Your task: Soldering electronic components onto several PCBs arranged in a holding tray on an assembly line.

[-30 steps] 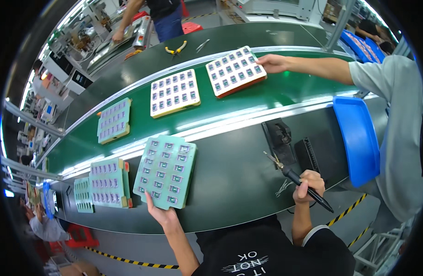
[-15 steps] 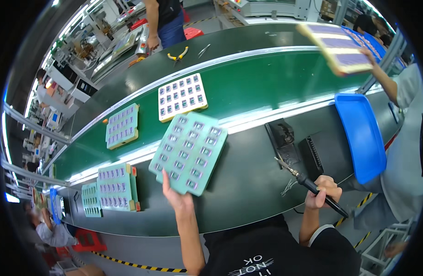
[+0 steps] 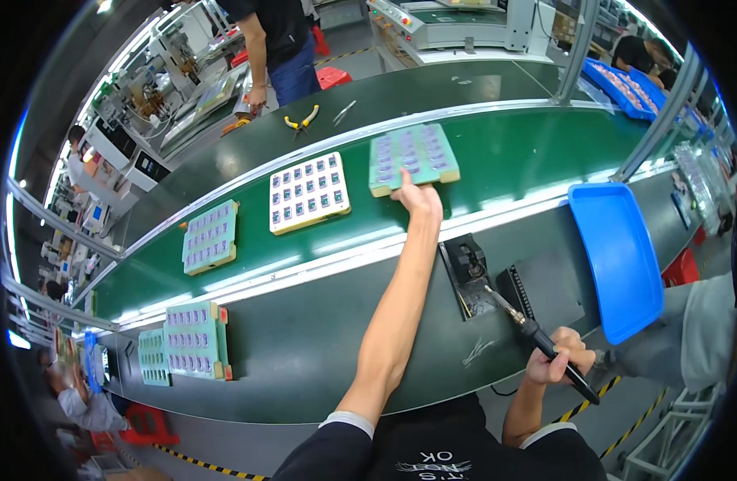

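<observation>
My left hand [image 3: 418,200] reaches far out over the green belt [image 3: 529,152], closed on the near edge of a pale green tray [image 3: 408,144]. Rows of small parts fill this tray; whether it rests fully on the belt I cannot tell. A soldering iron [image 3: 538,335] with a black handle is gripped in my right hand [image 3: 558,355]. Its metal tip points up and left, close to a black soldering-iron stand [image 3: 468,260]. To the left of the green tray, a white tray [image 3: 310,192] of similar parts lies on the belt.
Another green tray [image 3: 211,238] sits further left on the belt. More green trays [image 3: 194,341] are on the near bench. A blue bin [image 3: 619,264] and a black ridged block [image 3: 515,293] are at right. Yellow-handled pliers [image 3: 303,120] lie beyond the belt; a person [image 3: 276,48] stands there.
My left hand has carried the green tray away from me, from above the bench to the belt. The tray another person was holding at right has gone from view. My right hand still holds the soldering iron.
</observation>
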Motion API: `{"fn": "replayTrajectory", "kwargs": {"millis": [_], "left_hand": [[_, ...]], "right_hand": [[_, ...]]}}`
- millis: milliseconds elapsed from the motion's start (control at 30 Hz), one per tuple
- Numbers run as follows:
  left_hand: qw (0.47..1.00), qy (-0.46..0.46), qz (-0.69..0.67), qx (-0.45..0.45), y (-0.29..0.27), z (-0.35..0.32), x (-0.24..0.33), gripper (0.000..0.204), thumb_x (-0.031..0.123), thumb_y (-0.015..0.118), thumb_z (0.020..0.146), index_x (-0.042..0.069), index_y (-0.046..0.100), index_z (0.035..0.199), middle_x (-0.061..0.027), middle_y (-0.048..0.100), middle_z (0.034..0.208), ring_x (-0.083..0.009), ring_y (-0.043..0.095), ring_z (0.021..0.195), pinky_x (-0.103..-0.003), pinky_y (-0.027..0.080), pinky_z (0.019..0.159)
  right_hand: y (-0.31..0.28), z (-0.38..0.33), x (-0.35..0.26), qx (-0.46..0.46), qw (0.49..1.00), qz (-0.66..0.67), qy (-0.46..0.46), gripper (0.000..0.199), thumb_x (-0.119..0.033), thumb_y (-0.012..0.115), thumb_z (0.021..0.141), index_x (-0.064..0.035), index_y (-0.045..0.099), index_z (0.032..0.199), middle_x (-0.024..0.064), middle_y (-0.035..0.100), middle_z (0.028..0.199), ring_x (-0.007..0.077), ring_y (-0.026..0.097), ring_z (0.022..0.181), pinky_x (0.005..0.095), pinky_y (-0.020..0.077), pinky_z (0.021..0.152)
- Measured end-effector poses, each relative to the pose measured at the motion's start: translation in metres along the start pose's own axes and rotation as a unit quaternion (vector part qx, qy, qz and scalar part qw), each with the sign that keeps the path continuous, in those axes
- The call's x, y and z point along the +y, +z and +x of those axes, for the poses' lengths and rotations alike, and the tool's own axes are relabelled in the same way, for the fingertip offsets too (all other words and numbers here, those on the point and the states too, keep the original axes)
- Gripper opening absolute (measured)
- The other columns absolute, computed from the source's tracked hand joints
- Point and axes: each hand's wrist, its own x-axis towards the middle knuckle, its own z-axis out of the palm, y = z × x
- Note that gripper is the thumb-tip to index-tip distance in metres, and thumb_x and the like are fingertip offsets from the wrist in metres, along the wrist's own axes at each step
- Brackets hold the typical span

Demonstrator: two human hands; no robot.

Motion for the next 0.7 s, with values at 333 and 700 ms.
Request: {"fn": "replayTrajectory", "kwargs": {"millis": [333,700], "left_hand": [[0.916,-0.314,0.231,-0.096,-0.032,-0.016,0.036,0.048,0.020,0.036,0.097,-0.006,0.022,0.134,-0.0293,0.033,0.132,-0.0367,0.033,0.126,-0.042,0.029,0.109],[0.910,-0.279,0.299,-0.071,-0.025,-0.011,0.010,0.047,0.028,0.036,0.098,-0.010,0.032,0.124,-0.0326,0.051,0.114,-0.0386,0.057,0.104,-0.039,0.055,0.083]], "right_hand": [[0.007,-0.003,0.024,0.010,0.999,0.029,0.027,0.016,-0.010,0.052,0.080,-0.0042,0.039,0.074,-0.0004,0.035,0.045,0.0085,0.032,0.030,0.0218,0.0234,0.034],[0.009,0.007,0.021,0.012,0.998,0.054,0.017,0.019,-0.011,0.050,0.082,-0.0068,0.034,0.071,-0.0005,0.035,0.048,0.0062,0.029,0.032,0.0223,0.0191,0.036]]}}
